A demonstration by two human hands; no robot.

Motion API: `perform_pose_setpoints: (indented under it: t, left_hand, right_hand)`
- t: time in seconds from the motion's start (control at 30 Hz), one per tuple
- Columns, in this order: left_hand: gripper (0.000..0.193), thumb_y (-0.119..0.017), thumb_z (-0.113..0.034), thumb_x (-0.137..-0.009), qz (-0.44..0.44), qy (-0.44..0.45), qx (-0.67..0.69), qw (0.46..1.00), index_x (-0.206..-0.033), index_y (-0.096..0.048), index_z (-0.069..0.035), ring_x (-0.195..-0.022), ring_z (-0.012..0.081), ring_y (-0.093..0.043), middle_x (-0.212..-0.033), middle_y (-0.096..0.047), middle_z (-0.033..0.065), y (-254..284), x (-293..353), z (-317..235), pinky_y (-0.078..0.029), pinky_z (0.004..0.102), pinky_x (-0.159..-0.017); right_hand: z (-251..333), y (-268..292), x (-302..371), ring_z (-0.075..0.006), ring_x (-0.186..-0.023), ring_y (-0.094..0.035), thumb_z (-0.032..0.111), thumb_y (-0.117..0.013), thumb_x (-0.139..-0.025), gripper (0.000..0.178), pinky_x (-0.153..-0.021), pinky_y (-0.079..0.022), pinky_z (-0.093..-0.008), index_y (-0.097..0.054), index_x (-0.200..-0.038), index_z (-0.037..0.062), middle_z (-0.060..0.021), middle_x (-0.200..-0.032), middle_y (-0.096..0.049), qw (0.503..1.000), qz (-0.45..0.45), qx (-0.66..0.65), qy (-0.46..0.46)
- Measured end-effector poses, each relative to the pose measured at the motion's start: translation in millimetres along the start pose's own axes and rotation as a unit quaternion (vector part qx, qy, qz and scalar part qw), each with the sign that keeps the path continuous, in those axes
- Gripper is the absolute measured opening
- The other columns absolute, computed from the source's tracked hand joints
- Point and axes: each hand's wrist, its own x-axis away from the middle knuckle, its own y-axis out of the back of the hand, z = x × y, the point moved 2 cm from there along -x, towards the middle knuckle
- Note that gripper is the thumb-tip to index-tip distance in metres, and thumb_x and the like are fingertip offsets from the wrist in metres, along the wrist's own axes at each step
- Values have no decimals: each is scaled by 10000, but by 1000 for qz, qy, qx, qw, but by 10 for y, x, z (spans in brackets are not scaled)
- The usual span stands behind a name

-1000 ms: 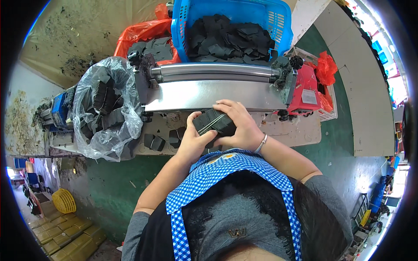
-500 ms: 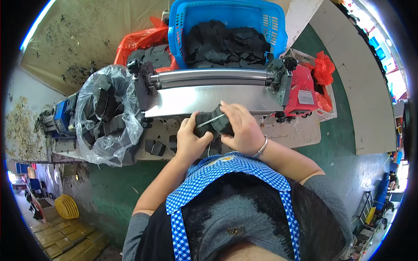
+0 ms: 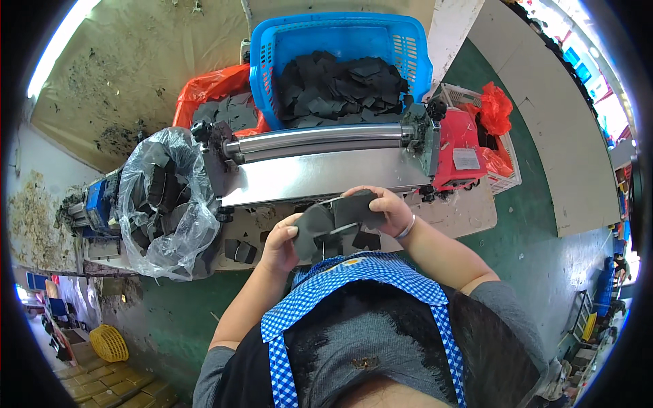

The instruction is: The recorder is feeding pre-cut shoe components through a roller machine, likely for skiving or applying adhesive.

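In front of my apron, both hands grip a bundle of thin dark grey foam-like pieces. Its left stack point(image 3: 311, 230) is pinched by my left hand point(image 3: 280, 246), thumb on top and fingers underneath. My right hand point(image 3: 390, 212) is closed on the right stack point(image 3: 354, 209), with its thumb over the edge. A pale band point(image 3: 342, 229) crosses between the two stacks; whether it still wraps both I cannot tell. Just beyond my hands lies the shiny metal plate point(image 3: 320, 178) of a machine, below its steel rollers point(image 3: 320, 139).
Behind the rollers stands a blue basket point(image 3: 333, 26) of dark pieces, beside a red bag point(image 3: 204, 88). A clear plastic bag point(image 3: 163, 258) of banded bundles sits left. The machine's red housing point(image 3: 457, 146) and a white crate point(image 3: 509, 166) are right. Small dark bundles point(image 3: 240, 250) lie on the table.
My hands have moved apart, and the compact bundle has spread into two stacks with flat faces showing. The whole view has shifted a little, so the machine and basket appear lower.
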Motion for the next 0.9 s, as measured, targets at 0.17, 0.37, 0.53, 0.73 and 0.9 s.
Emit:
perform_pose_setpoints:
  t: [0.17, 0.37, 0.53, 0.73, 0.9]
  left_hand:
    - [517, -594, -284, -727, -83, -35, 135, 987, -1161, -525, -11, -978, 274, -586, -1081, -597, 171, -137, -86, 138, -431, 432, -913]
    - [489, -531, -281, -729, -42, 21, 233, 971, -1124, -547, 6, -886, 288, -619, -970, -640, 165, 54, -71, 221, -437, 468, -900]
    - [513, -472, -338, -751, -37, 48, 251, 966, -1122, -554, 7, -828, 289, -610, -965, -630, 167, 340, 20, 221, -450, 493, -855]
    - [447, -676, -190, -731, -153, 158, -257, 941, -1103, -530, 12, -798, 217, -609, -898, -610, 147, 461, -364, 472, -475, 302, -780]
    - [427, -693, -209, -754, -87, 204, -783, 582, -1070, -522, 21, -868, 314, -609, -934, -601, 206, 258, -793, 692, -484, 360, -782]
  right_hand:
    - [-285, 140, -36, -243, -999, -565, 213, -592, -793, 427, -803, -482, -382, -521, -1162, 9, -106, -1095, -595, 968, -136, -204, 54]
    - [-337, -40, -49, -247, -980, -584, 207, -585, -812, 417, -839, -495, -443, -507, -1182, 30, -118, -1086, -597, 962, -164, -210, -56]
    - [-413, 281, 275, -279, -1010, -593, 150, -607, -802, 447, -903, -468, -470, -488, -1210, 11, -144, -1125, -594, 975, -145, -126, -114]
    - [-209, 733, 788, -244, -1019, -596, 118, -597, -803, 391, -932, -453, -414, -512, -1160, -18, -141, -1125, -597, 955, -236, -173, 38]
    - [-196, 783, 848, -222, -988, -608, 92, -589, -780, 459, -913, -463, -339, -478, -1207, -36, -131, -1128, -594, 966, -213, -138, 56]
